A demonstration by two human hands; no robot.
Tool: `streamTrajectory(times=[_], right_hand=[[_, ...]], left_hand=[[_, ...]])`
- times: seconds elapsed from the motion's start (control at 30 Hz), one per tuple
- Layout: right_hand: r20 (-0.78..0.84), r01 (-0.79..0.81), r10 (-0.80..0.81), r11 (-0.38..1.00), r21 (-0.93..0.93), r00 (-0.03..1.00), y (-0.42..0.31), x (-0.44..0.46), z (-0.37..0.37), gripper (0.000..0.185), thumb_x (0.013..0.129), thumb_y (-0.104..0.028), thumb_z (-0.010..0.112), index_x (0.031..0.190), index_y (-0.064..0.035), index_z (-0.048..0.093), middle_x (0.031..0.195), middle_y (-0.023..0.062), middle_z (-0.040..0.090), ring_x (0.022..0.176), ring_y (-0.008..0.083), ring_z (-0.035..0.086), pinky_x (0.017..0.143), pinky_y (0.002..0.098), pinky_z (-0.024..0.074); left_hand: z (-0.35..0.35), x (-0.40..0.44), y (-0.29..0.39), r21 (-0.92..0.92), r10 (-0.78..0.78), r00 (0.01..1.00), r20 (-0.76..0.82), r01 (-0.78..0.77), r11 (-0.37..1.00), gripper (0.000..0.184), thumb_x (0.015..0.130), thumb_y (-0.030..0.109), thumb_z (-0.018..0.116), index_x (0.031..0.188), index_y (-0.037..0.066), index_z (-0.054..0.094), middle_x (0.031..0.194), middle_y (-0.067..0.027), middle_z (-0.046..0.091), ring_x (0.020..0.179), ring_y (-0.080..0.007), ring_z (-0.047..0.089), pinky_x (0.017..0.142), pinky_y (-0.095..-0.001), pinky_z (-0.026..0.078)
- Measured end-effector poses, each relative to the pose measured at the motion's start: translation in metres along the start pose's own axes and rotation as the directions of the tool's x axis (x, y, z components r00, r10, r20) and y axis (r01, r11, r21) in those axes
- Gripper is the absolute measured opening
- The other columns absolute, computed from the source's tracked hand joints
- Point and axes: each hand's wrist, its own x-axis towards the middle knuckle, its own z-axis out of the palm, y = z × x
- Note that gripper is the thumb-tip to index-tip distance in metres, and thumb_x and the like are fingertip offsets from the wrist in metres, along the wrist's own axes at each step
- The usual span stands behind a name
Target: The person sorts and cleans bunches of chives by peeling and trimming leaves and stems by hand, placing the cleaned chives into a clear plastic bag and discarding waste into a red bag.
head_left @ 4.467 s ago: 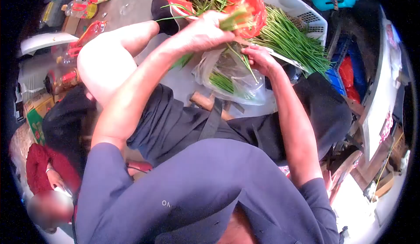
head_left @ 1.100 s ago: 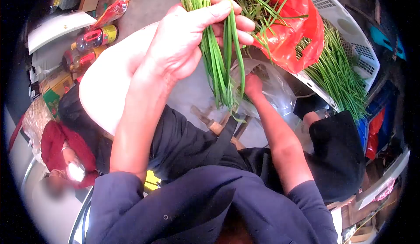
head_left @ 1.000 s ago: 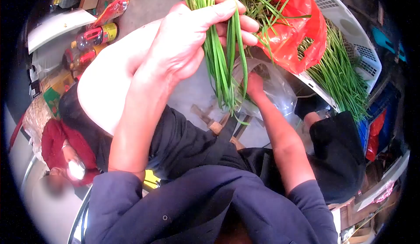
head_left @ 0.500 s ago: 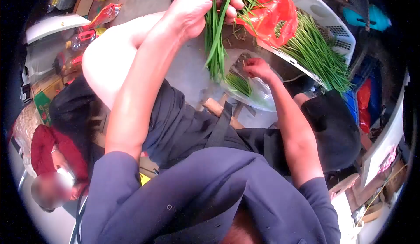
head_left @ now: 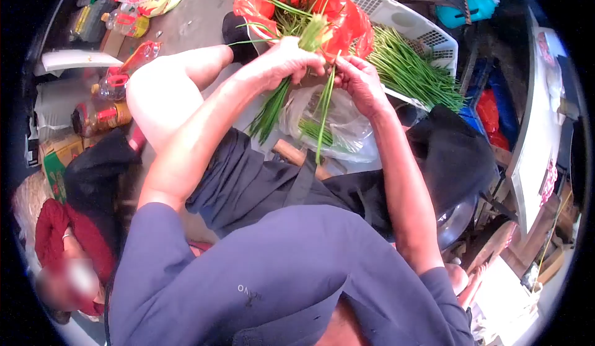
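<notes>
Green stalks (head_left: 271, 112) near red bag rim (head_left: 348, 26)

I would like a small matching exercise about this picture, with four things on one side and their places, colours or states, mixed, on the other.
Things:
1. Left hand
2. Basket
3. Clear bag
4. Right hand

Descriptions:
a. Pinches a thin green strand
b. Below both hands in the picture
c. Grips a thick green bunch
d. White, holding many long green stalks

Right pairs: 1-c, 2-d, 3-b, 4-a
</notes>
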Motion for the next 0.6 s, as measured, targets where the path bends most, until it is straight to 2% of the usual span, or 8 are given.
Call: streamTrajectory(times=[0.17, 0.27, 0.4, 0.43, 0.5, 0.6], right_hand=[[-0.052, 0.09, -0.087, 0.994, 0.067, 0.995, -0.004, -0.002, 0.004, 0.022, 0.09, -0.025, 0.061, 0.094, -0.0041, 0.064, 0.08, 0.0, 0.063, 0.06, 0.0051, 0.052, 0.06, 0.0217, 0.0491], [-0.079, 0.139, -0.134, 0.988, 0.062, 0.988, -0.002, -0.002, 0.011, 0.021, 0.089, -0.025, 0.062, 0.091, -0.004, 0.064, 0.072, -0.0008, 0.06, 0.055, 0.0055, 0.051, 0.055, 0.0211, 0.0448], [-0.163, 0.168, -0.162, 0.985, 0.028, 0.973, 0.008, 0.001, 0.007, 0.02, 0.091, -0.023, 0.06, 0.088, -0.0032, 0.062, 0.071, 0.0, 0.059, 0.054, 0.0064, 0.051, 0.053, 0.0226, 0.0466], [-0.166, 0.165, -0.157, 0.986, 0.033, 0.973, 0.009, 0.002, 0.005, 0.02, 0.091, -0.023, 0.06, 0.088, -0.0032, 0.062, 0.071, 0.0, 0.059, 0.054, 0.0064, 0.051, 0.053, 0.0226, 0.0466], [-0.282, 0.148, -0.132, 0.988, 0.036, 0.95, 0.009, 0.003, 0.0, 0.019, 0.091, -0.021, 0.058, 0.088, -0.003, 0.062, 0.071, 0.0001, 0.059, 0.054, 0.0063, 0.052, 0.053, 0.0235, 0.0485], [-0.245, 0.116, -0.104, 0.993, 0.031, 0.964, 0.01, 0.004, 0.0, 0.019, 0.093, -0.02, 0.056, 0.089, -0.0025, 0.063, 0.072, 0.0, 0.059, 0.055, 0.0062, 0.052, 0.054, 0.0238, 0.0495]], left_hand=[[0.018, -0.003, -0.002, 0.026, -0.032, 0.998, 0.052, 0.031, 0.999, 0.024, 0.076, 0.018, 0.071, 0.093, 0.003, 0.063, 0.079, -0.0032, 0.065, 0.046, -0.0041, 0.042, 0.039, -0.0183, 0.03], [0.02, -0.002, -0.001, -0.092, -0.019, 0.999, 0.037, 0.022, 0.996, 0.02, 0.079, 0.015, 0.07, 0.093, 0.003, 0.063, 0.069, 0.0, 0.06, 0.045, -0.0047, 0.042, 0.04, -0.0202, 0.03], [0.021, -0.006, 0.006, -0.164, -0.098, 0.992, 0.074, 0.109, 0.98, 0.01, 0.079, 0.01, 0.065, 0.086, 0.005, 0.061, 0.063, 0.0002, 0.057, 0.043, -0.0057, 0.041, 0.04, -0.0206, 0.031], [0.02, -0.003, 0.003, -0.163, -0.105, 0.992, 0.076, 0.116, 0.98, 0.01, 0.079, 0.01, 0.065, 0.086, 0.005, 0.061, 0.063, 0.0002, 0.057, 0.043, -0.0057, 0.041, 0.04, -0.0206, 0.031], [0.016, 0.002, -0.004, -0.165, -0.103, 0.992, 0.079, 0.115, 0.98, 0.008, 0.079, 0.009, 0.065, 0.083, 0.006, 0.059, 0.059, 0.0013, 0.053, 0.043, -0.0062, 0.041, 0.04, -0.0217, 0.032], [0.014, 0.005, -0.007, -0.15, -0.094, 0.995, 0.03, 0.097, 0.984, 0.009, 0.079, 0.01, 0.066, 0.082, 0.006, 0.059, 0.059, 0.0016, 0.052, 0.044, -0.0062, 0.042, 0.04, -0.022, 0.031]])
